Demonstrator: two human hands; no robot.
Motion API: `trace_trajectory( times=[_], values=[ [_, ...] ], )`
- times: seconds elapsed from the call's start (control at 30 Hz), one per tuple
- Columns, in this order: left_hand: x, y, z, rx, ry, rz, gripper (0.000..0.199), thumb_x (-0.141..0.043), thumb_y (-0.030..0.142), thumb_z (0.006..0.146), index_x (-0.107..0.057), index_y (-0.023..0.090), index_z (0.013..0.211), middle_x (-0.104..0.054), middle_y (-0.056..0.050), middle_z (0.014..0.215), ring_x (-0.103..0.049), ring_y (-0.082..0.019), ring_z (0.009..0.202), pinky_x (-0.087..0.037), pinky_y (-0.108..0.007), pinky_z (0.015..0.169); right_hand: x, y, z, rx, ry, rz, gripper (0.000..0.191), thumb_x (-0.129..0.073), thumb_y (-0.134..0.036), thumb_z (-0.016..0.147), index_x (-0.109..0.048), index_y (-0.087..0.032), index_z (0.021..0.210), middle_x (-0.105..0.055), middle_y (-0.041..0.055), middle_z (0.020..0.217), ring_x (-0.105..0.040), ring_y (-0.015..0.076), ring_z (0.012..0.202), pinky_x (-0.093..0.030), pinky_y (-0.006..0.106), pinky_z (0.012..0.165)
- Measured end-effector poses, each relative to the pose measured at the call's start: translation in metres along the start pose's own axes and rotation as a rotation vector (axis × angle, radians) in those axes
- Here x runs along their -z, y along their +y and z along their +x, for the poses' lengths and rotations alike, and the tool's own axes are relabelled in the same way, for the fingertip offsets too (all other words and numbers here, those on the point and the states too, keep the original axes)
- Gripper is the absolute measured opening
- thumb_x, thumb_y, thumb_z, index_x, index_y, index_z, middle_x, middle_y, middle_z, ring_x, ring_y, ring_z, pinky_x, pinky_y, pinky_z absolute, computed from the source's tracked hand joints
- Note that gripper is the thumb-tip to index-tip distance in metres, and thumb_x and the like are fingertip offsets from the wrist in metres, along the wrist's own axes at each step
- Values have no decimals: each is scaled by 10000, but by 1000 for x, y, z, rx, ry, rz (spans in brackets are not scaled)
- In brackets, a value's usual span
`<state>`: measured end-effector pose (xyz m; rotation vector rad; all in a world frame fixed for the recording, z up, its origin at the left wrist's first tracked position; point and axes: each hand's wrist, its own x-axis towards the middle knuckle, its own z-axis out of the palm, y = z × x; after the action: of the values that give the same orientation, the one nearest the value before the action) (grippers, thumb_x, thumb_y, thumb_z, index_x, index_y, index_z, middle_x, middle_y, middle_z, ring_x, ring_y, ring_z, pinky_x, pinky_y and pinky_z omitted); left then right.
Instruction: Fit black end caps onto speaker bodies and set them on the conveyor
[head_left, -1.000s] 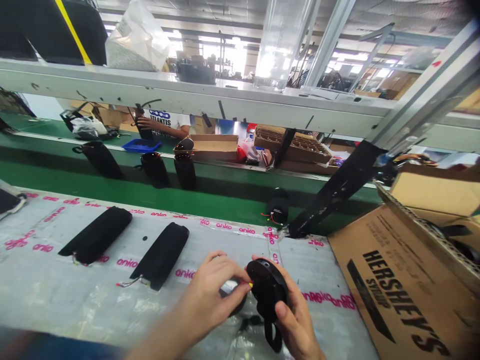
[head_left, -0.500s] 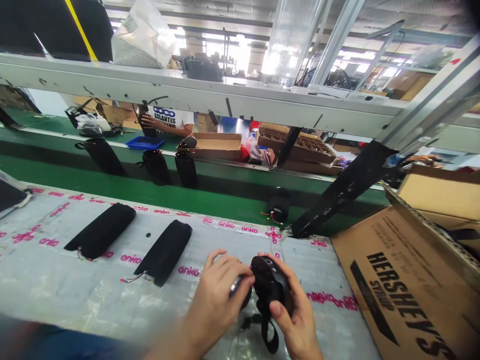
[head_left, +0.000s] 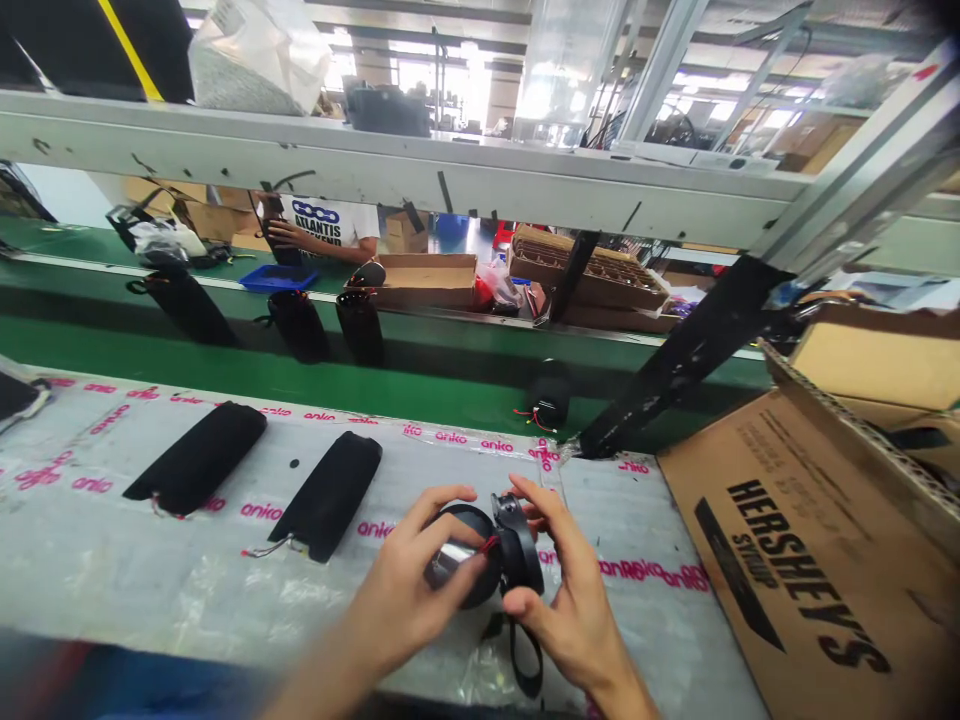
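Observation:
My left hand (head_left: pixel 409 585) is closed round a dark disc-shaped part (head_left: pixel 466 520) with a shiny silver section, perhaps a speaker driver. Thin red wires (head_left: pixel 490 544) run from it near my left fingertips. In my right hand (head_left: pixel 581 600) is a round black end cap (head_left: pixel 523 550), gripped by its edge between thumb and fingers and turned on its side. A black strap loop (head_left: pixel 528 665) hangs below the cap. The two parts are side by side, just above the table. To the left lie two black fabric-covered tubes (head_left: pixel 196 458), (head_left: pixel 330 495) with wire ends showing.
A large cardboard box (head_left: pixel 742 540) stands at the right. Behind the table runs a green conveyor (head_left: pixel 450 385) carrying several black cylinders (head_left: pixel 360 328). A black-wrapped post (head_left: pixel 675 360) and a white shelf beam (head_left: pixel 375 165) cross the view. Opposite, a co-worker's hand (head_left: pixel 289 235) holds a dark piece.
The black cap has turned from facing me to edge-on. The silver part in my left hand is now more exposed, with red wires showing. The view has shifted slightly.

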<state>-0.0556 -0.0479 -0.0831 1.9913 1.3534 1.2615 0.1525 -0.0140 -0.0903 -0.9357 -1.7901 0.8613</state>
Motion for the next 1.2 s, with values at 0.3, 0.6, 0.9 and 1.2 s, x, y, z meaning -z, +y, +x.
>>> trace_trajectory(
  times=[0.3, 0.6, 0.9, 1.2],
  values=[
    [-11, -12, -9, 114, 50, -162, 362, -677, 25, 870, -791, 253, 1127, -733, -88, 1325, -731, -247, 1229, -591, -326, 1038, 11, -33, 3, -143, -304, -110, 1039, -978, -285, 743, -450, -435, 1625, -487, 94, 1515, -703, 222, 967, -676, 380, 837],
    [-11, -18, -15, 152, 24, -260, 358, -782, 127, 876, -799, 285, 1197, -717, -90, 1380, -719, -283, 1250, -565, -347, 1069, 11, -28, 9, -38, -287, -146, 943, -1016, -384, 738, -501, -349, 1528, -669, 82, 1395, -725, 293, 1125, -669, 430, 919],
    [-3, -34, -30, 310, 31, -919, 471, -679, 510, 1026, -606, 294, 1438, -652, -115, 1551, -568, -321, 1487, -439, -435, 1245, 2, -19, 6, 86, -146, -212, 846, -940, -648, 765, -565, -270, 1423, -704, 105, 1290, -729, 307, 1153, -644, 461, 967],
    [-11, -37, -22, 408, -7, -861, 690, -461, 761, 1039, -662, 217, 1413, -710, -143, 1438, -641, -345, 1335, -494, -421, 1148, -8, -3, 0, 214, -95, -179, 896, -784, -810, 794, -565, -272, 1475, -676, 117, 1314, -722, 294, 1186, -639, 416, 1004]
  ],
)
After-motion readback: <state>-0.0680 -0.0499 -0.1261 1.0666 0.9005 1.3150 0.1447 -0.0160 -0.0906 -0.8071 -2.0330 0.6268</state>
